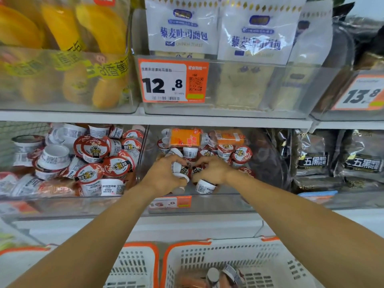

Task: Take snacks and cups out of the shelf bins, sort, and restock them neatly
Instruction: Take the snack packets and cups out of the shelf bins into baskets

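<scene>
White basket with orange rim (239,265): nearest the camera, directly below the middle clear bin; holds a few cups and packets, blurred.

Second white basket (133,265): just beside the first, below and left of the middle clear bin.

Middle clear bin (207,201): lower shelf, centre; both forearms reach into it over its front wall. A price tag reading 16.8 (170,202) is fixed to that front wall.

Left hand (164,175): inside the middle clear bin, fingers curled round small white cups (179,173), gripping more than one.

Right hand (212,171): inside the same bin, just beside the left hand, fingers curled over cups; a white cup with printed label (204,187) sits under its palm, held.

Loose cups with red tiger lids (242,154): heaped at the back of the middle clear bin, behind the hands.

Orange packets (185,138): lying on top of that heap, at the bin's rear.

Left clear bin (137,154): touching the middle clear bin's left wall; filled with a jumble of the same red-lidded cups (91,149).

Black snack bags (313,161): right of the middle clear bin, standing upright.

White toast bags (182,28): on the shelf above the middle clear bin, behind a 12.8 price tag (173,81).

Yellow bread bags (83,50): above and left of the middle clear bin.
</scene>
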The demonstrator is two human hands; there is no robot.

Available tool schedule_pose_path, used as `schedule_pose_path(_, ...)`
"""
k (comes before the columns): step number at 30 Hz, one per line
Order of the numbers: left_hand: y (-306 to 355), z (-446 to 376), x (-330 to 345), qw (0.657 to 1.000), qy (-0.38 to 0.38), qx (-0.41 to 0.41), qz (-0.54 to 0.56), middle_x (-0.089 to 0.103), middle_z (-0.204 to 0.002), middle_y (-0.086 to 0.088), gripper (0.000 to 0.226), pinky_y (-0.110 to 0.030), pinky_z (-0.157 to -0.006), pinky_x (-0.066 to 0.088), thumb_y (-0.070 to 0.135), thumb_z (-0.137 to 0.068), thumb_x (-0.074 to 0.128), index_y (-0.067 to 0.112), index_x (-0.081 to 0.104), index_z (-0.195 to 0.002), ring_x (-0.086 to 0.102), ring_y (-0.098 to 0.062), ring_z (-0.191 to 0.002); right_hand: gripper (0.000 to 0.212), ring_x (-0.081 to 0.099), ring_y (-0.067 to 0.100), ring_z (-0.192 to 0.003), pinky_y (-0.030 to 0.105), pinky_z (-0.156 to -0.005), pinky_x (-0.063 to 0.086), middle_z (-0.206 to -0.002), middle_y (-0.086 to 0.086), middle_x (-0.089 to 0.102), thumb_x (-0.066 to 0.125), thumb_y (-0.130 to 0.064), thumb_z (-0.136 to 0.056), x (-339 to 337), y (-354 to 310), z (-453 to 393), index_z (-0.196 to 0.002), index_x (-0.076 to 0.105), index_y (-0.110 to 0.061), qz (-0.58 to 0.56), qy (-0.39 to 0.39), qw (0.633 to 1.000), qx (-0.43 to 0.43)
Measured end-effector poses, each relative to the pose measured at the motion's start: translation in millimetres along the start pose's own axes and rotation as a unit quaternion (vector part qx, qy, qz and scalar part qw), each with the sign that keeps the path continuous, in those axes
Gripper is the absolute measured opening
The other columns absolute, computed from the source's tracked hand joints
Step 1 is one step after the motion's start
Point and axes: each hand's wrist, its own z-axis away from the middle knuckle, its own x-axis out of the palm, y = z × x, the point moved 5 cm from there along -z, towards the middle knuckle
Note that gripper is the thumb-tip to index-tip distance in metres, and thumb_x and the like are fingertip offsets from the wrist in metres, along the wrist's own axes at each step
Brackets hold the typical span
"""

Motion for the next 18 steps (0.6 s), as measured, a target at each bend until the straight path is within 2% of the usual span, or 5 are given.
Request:
schedule_pose_path(3,4.5,0.4,-1.0,0.999,-0.007,-0.018,0.031,0.061,-0.117,-0.007,0.058,-0.029,-0.080,0.053,0.037,-0.047,0.077,0.036,0.066,-0.103,0.064,-0.022,-0.099,0.033,0.059,0.011,-0.087,0.020,-0.063,0.044,-0.098,-0.007,0.063,0.082,-0.019,-0.075,-1.2,-2.9,1.5,-0.106,0.072,-0.018,-0.045,0.010,0.999,0.000)
schedule_pose_path(7,12.2,5.0,-3.5,0.996,-0.006,-0.019,0.083,0.065,-0.115,-0.003,0.054,-0.030,-0.088,0.053,0.015,-0.059,0.087,0.025,0.068,-0.108,0.063,-0.020,-0.104,0.019,0.062,0.012,-0.078,0.025,-0.069,0.050,-0.085,-0.007,0.064,0.083,-0.018,-0.073,-1.5,1.4,4.5,-0.088,0.072,-0.021,-0.105,0.033,0.994,0.011)
schedule_pose_path(9,13.6,6.7,-4.9,0.994,-0.002,-0.007,0.110,0.064,-0.115,0.001,0.048,-0.021,-0.087,0.050,0.003,-0.067,0.084,0.022,0.068,-0.109,0.062,-0.014,-0.105,0.018,0.061,0.008,-0.076,0.021,-0.063,0.048,-0.083,-0.009,0.063,0.084,-0.017,-0.073,-4.0,3.2,9.6,-0.082,0.070,-0.024,-0.129,0.046,0.991,0.008)
schedule_pose_path(12,21.2,11.9,-8.9,0.991,0.015,0.021,0.128,0.063,-0.109,0.008,0.044,-0.001,-0.075,0.042,-0.005,-0.072,0.079,0.018,0.068,-0.108,0.059,0.002,-0.097,0.021,0.060,0.004,-0.071,0.014,-0.054,0.043,-0.083,-0.010,0.065,0.085,-0.014,-0.073,-10.1,6.7,17.0,-0.089,0.074,-0.020,-0.155,0.055,0.986,0.005)
schedule_pose_path(18,43.3,25.8,-14.7,0.980,0.056,0.068,0.177,0.064,-0.114,0.005,0.046,-0.022,-0.087,0.050,-0.001,-0.073,0.082,0.028,0.068,-0.105,0.062,-0.012,-0.105,0.021,0.065,0.005,-0.075,0.010,-0.057,0.047,-0.092,-0.007,0.073,0.086,-0.009,-0.070,-45.4,5.6,46.6,-0.088,0.077,-0.015,-0.194,0.127,0.972,-0.028)
